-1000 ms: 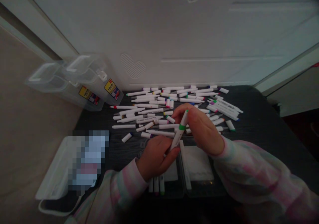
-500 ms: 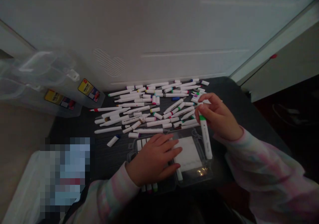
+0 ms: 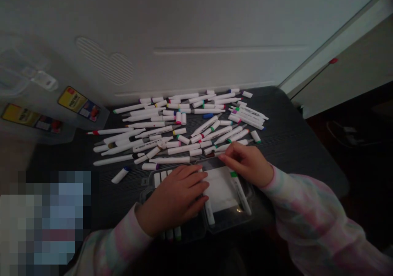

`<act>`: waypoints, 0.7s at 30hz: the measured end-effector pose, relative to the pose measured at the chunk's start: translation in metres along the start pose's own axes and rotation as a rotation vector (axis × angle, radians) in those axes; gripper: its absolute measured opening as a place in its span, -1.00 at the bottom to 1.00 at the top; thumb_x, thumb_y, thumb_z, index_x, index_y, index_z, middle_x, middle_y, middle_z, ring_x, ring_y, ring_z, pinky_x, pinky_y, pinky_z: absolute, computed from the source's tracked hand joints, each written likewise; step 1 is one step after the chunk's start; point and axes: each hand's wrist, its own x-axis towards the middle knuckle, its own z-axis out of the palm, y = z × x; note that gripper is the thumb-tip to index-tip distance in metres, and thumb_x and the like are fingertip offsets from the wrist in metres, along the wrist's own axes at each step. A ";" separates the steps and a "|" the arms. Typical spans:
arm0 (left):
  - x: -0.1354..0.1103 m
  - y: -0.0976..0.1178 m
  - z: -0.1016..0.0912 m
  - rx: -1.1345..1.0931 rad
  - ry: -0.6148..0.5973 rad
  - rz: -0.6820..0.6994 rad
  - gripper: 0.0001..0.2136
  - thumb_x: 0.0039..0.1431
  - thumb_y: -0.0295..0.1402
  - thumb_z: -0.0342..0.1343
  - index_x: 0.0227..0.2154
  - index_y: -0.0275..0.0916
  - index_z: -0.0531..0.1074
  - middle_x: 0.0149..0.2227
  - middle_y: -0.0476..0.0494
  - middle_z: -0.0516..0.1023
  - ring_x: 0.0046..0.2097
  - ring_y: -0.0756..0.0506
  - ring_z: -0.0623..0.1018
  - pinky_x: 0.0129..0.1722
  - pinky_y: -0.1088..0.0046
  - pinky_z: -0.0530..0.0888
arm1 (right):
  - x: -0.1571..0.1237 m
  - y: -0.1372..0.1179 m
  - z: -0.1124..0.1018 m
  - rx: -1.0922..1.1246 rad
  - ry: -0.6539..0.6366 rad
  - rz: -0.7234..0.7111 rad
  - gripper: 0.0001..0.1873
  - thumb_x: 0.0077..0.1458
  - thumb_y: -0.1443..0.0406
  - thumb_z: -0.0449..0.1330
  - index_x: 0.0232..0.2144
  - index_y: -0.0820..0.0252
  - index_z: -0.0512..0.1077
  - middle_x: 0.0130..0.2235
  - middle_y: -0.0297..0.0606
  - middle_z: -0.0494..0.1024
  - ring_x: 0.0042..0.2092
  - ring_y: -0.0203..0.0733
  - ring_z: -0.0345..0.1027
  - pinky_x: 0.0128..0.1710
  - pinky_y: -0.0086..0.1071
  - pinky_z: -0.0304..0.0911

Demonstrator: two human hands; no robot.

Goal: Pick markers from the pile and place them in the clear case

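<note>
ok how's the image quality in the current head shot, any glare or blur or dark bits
Head view: dim overall, nearly black along the bottom centre; head view: a small glint on the clear case; head view: small print on the yellow-topped labels too soft to read, lower left pixelated.

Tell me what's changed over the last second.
The green-banded marker passed from the left hand to the right hand, then down to the right side of the open case; whether it's released is hidden. The left hand now spreads over the case. Loose markers stay scattered on the table.
</note>
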 end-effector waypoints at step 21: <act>-0.001 0.001 0.001 0.024 0.001 -0.023 -0.80 0.14 -0.36 -0.10 -0.19 -0.18 0.33 -0.05 -0.01 0.39 0.06 -0.09 0.26 0.00 0.26 0.30 | 0.003 0.006 -0.008 -0.300 0.103 -0.173 -0.91 0.02 0.33 0.06 -0.43 0.25 0.35 -0.49 -0.31 0.43 -0.49 -0.38 0.28 -0.49 -0.52 0.16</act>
